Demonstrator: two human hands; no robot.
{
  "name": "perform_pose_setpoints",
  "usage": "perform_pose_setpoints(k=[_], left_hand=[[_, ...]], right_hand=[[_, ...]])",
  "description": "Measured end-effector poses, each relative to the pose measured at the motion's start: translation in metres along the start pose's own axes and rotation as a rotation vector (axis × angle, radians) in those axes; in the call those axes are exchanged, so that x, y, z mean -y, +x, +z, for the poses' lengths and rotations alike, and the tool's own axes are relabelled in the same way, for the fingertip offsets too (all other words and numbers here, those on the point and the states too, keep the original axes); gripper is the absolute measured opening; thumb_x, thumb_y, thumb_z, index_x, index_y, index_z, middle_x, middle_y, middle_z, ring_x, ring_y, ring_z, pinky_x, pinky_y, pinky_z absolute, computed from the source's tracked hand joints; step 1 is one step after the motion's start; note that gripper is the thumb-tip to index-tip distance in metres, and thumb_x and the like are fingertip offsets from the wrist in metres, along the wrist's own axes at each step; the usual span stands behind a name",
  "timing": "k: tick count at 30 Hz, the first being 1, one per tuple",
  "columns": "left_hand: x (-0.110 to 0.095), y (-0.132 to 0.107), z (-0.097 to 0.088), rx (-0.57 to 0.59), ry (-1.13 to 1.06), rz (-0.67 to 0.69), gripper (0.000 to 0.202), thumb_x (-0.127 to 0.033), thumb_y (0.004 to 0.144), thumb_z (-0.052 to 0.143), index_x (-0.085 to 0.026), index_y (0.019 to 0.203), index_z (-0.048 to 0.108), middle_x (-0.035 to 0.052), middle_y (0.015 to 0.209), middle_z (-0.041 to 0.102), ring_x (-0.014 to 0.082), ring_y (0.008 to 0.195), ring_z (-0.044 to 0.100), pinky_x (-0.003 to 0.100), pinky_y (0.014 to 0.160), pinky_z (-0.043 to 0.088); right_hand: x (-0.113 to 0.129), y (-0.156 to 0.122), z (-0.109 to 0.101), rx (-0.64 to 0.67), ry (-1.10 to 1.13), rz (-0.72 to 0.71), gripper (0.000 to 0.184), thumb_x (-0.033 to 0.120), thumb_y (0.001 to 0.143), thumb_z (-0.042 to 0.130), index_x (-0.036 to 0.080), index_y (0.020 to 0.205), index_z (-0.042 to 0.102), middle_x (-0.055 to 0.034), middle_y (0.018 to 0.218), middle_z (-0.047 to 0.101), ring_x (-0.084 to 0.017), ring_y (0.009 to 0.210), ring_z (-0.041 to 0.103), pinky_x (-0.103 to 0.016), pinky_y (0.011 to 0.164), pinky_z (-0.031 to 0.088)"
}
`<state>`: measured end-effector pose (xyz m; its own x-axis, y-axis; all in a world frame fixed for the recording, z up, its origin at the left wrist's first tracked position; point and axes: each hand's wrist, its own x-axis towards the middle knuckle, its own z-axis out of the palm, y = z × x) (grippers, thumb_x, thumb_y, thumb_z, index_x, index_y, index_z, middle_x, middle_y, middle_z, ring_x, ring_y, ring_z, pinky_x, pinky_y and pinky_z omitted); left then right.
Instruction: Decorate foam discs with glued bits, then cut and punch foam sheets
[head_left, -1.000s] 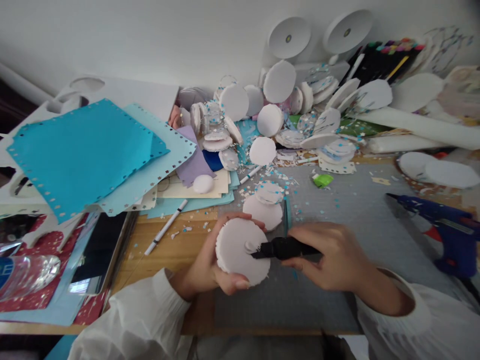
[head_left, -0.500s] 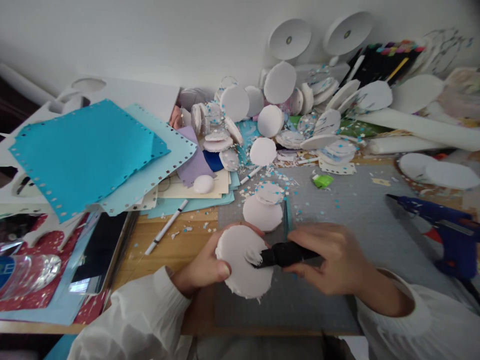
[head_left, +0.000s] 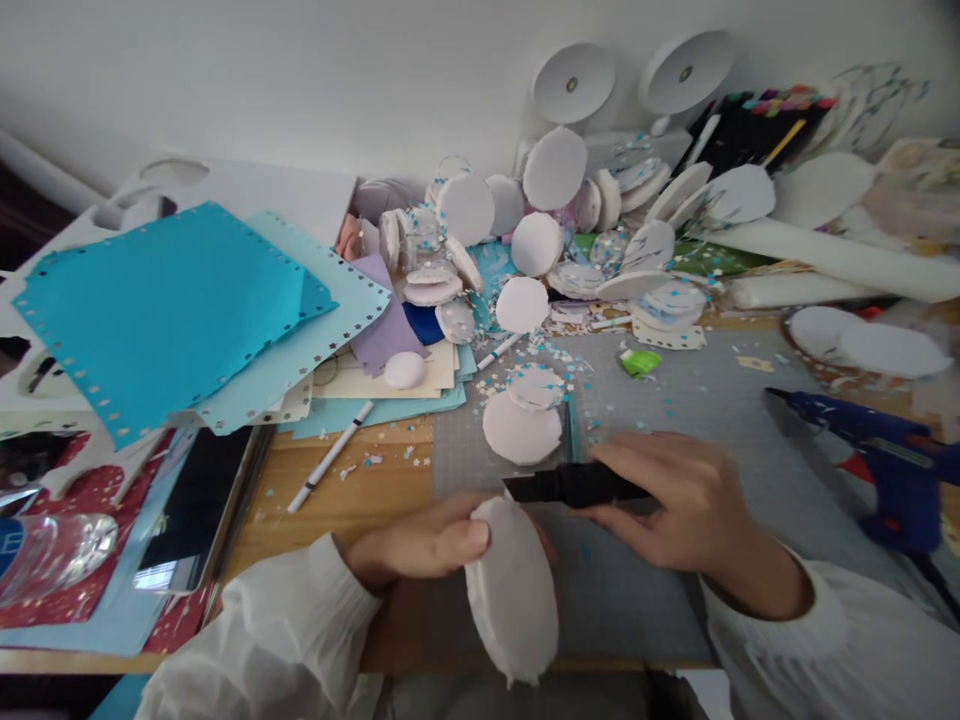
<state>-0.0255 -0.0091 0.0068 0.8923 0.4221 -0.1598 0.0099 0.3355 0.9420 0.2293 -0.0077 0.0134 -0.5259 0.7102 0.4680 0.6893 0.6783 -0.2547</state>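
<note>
Left hand [head_left: 442, 542]: gripped white, round, foam-like disc [head_left: 517, 600], tilted, overlapping grey cutting mat [head_left: 720, 400]'s near edge.
Right hand [head_left: 675, 505]: clutched black utility knife [head_left: 574, 486], blade near disc's top.
Open room: stretched rightward to blue glue gun [head_left: 900, 480].
Ahead: met second white disc [head_left: 521, 430].

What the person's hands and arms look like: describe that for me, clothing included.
Both arms are in white, loose, softly creased sleeves, the left sleeve and the right sleeve alike, each ending in a cuff at the wrist. The left hand and the right hand are bare; no glove or watch shows. The right hand is slightly blurred.
</note>
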Motion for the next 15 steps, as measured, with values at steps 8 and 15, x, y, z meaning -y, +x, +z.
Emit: perform_pose_setpoints(k=[8, 15], left_hand=[[0.001, -0.005, -0.002, 0.038, -0.175, -0.025, 0.085, -0.079, 0.069, 0.055, -0.009, 0.118, 0.059, 0.0178, 0.104, 0.067, 0.0299, 0.091, 0.065, 0.036, 0.075, 0.051], [-0.014, -0.009, 0.002, -0.112, -0.137, -0.05, 0.074, -0.068, 0.067, 0.065, -0.015, 0.119, 0.054, 0.0108, 0.102, 0.066, 0.0268, 0.095, 0.062, 0.033, 0.077, 0.047]], right_hand=[[-0.015, -0.005, -0.013, -0.016, -0.091, 0.407, 0.037, 0.055, 0.087, 0.053, 0.019, 0.088, 0.062, -0.003, 0.063, 0.064, -0.019, 0.051, 0.061, -0.028, 0.049, 0.04], [-0.042, -0.049, -0.016, 0.083, -0.316, 0.61, 0.041, 0.054, 0.091, 0.042, 0.017, 0.096, 0.058, -0.0124, 0.087, 0.064, -0.031, 0.081, 0.063, -0.04, 0.068, 0.048]])
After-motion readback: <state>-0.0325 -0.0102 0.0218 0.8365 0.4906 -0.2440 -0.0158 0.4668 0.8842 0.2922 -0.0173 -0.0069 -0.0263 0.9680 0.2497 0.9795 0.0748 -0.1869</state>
